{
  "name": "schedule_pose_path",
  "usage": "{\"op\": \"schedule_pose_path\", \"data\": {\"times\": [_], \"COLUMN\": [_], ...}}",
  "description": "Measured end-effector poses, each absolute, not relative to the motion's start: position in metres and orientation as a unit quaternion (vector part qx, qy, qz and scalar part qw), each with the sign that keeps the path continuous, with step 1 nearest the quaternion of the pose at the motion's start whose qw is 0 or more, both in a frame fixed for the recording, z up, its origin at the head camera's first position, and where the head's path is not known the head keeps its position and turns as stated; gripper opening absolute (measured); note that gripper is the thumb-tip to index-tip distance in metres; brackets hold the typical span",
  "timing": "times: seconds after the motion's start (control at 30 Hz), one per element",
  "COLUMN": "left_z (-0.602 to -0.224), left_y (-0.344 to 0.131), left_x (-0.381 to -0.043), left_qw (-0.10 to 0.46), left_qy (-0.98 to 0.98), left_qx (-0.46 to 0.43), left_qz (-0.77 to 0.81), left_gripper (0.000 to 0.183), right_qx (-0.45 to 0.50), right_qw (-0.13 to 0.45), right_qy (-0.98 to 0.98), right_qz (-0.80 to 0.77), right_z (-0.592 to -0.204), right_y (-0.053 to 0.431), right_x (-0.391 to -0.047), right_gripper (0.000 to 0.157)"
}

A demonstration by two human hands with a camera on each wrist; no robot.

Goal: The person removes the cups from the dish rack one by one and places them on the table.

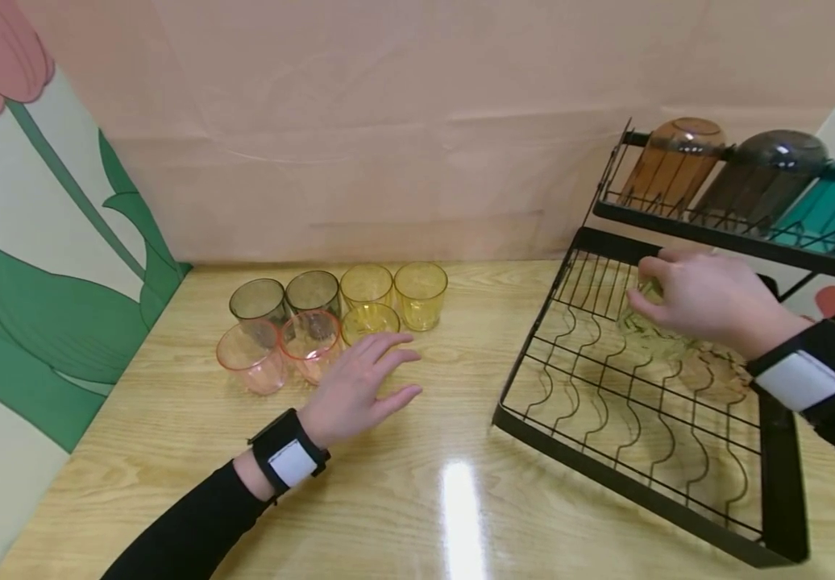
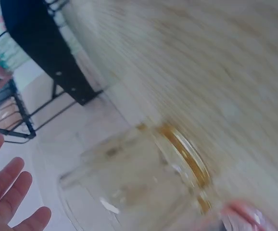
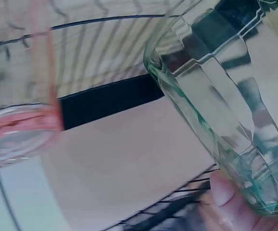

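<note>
My right hand (image 1: 711,298) grips a clear green faceted glass (image 3: 230,106) by its base end, over the back of the black wire rack (image 1: 650,475). Beside it on the rack, a pinkish glass (image 1: 715,374) stands upside down, partly behind my wrist. On the left, my left hand (image 1: 363,387) hovers with fingers spread, close to the front yellow glass (image 1: 370,318), and holds nothing. Two more yellow glasses (image 1: 421,294) stand behind that one. Left of them are two pink glasses (image 1: 252,358) and two dark grey-green glasses (image 1: 258,300), mouths up.
The rack's upper shelf (image 1: 737,234) holds an amber glass (image 1: 675,165), a dark grey glass (image 1: 766,177) and a teal glass (image 1: 834,197), all upside down. A pinkish covering (image 1: 388,121) rises behind the wooden table (image 1: 403,499).
</note>
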State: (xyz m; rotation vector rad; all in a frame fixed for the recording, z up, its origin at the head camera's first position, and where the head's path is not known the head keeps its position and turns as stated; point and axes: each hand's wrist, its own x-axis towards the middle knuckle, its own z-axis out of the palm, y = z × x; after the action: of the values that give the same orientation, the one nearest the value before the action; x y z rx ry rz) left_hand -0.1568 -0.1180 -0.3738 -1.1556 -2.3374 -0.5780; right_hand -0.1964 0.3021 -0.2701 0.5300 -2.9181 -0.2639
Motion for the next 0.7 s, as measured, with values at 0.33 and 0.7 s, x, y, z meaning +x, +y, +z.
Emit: {"op": "schedule_pose_path", "data": {"times": [0.33, 0.7], "left_z": [-0.356, -0.342], "left_y": [-0.090, -0.047], "left_x": [-0.151, -0.165], "left_qw": [0.114, -0.254], "left_qy": [-0.784, -0.313], "left_qx": [-0.375, -0.100], "left_qz": [-0.482, -0.910], "left_gripper": [0.066, 0.077], "right_qx": [0.352, 0.500], "right_qw": [0.198, 0.304], "right_qy": [-0.911, -0.811], "right_qz": [-0.080, 0.021], "right_z": [-0.254, -0.244], "right_y": [0.235, 0.166], "right_x": [-0.171, -0.147], "right_gripper": [0.029, 0.037]}}
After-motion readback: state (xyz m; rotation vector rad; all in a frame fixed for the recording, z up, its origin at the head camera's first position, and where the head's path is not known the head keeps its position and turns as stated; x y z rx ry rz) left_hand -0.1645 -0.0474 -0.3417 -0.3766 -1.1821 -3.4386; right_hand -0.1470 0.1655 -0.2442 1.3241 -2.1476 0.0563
